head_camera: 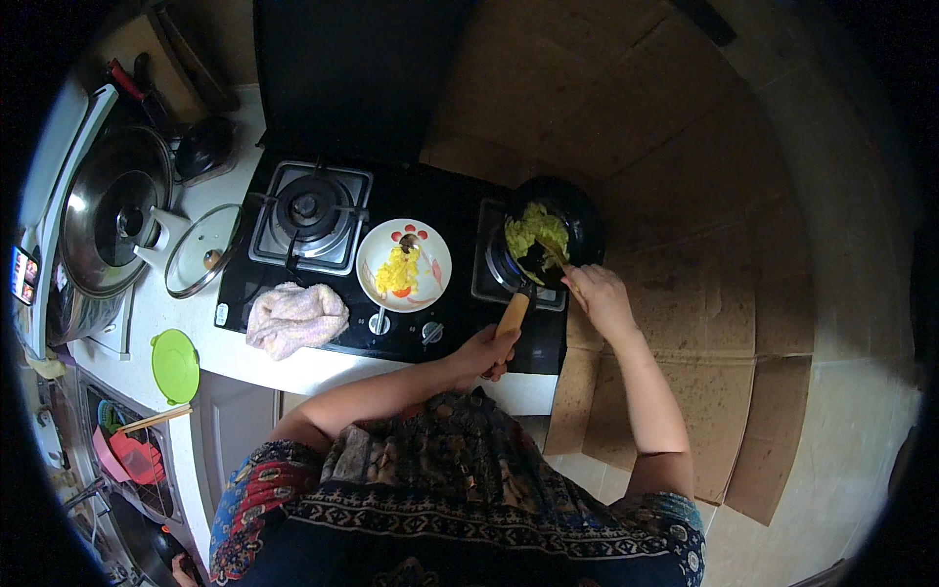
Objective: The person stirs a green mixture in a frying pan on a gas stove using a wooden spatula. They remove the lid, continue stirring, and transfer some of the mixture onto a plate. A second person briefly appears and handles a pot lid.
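My left hand [486, 352] grips the wooden handle [513, 314] of a black wok [589, 224] on the right burner. A blue flame shows beneath the wok's left side. In my right hand [601, 297] is a spatula [552, 251], its lower end down among pale green shredded vegetables [535, 220]. The food lies mostly on the wok's left side. To the left, on the black glass hob [458, 341], stands a white patterned bowl [433, 286] holding yellow scrambled egg [397, 271] and a metal spoon [408, 241].
An unlit burner [307, 207], a crumpled towel [297, 319] and a glass lid [202, 249] are on the left. A green plastic lid [176, 367] lies on the counter [235, 370]. Brown cardboard [675, 308] lines the wok's right side. A pink basin [110, 455] is in the sink.
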The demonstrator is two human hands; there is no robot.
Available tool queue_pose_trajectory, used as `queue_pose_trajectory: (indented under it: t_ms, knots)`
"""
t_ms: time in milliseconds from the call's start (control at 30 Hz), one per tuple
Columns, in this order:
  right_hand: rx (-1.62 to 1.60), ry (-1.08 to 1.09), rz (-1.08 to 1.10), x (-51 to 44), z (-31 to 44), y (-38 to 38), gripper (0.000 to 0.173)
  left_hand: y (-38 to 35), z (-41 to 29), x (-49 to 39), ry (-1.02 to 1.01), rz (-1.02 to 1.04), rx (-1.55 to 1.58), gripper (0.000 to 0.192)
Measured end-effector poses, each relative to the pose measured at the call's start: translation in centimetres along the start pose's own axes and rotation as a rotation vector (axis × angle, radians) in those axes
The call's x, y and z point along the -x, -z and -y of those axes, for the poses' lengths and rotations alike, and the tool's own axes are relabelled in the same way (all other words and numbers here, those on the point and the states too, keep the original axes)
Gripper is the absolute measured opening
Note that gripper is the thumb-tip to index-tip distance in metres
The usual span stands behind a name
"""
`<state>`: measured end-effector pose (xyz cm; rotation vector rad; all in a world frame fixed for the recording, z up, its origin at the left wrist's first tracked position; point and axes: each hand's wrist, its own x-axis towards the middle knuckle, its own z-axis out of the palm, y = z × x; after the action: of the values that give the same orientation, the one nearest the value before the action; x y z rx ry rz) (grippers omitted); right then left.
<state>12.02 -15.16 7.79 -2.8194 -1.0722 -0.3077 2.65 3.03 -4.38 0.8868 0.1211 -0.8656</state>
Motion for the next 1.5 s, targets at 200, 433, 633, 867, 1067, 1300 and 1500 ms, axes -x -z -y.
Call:
queue_pose_trajectory:
  t_ms: [200, 433, 633, 867, 1067, 1300, 1500]
  knots:
    - [-0.017, -0.072, 0.104, 1.9, 1.6, 3.5, 0.015, 0.1, 0.3, -0.1, -0.041, 0.014, 0.043, 0.044]
    - [0.106, -0.055, 0.139, -0.2, 0.4, -0.8, 0.016, -0.3, -0.4, 0.4, -0.008, -0.017, 0.013, 0.043]
    - [-0.404, -0.650, -0.235, 3.4, -8.0, 2.0, 0.023, -0.1, 0.2, 0.0, -0.017, 0.016, 0.027, 0.043]
    - [-1.120, -1.089, -0.314, 2.0, -12.4, -4.0, 0.020, -0.2, -0.1, 0.0, 0.003, 0.000, 0.043, 0.042]
    - [-1.103, -0.947, -0.241, 0.3, -9.4, -3.5, 0.023, -0.1, -0.2, 0.4, -0.023, 0.004, 0.059, 0.042]
    - [-0.416, -0.263, 0.015, 0.2, 0.5, 5.5, 0.024, 0.1, 0.2, 0.0, -0.005, -0.012, 0.033, 0.041]
    - [-0.031, -0.099, 0.238, 0.4, -0.1, 2.2, 0.025, 0.2, 0.3, -0.2, -0.021, 0.008, 0.040, 0.039]
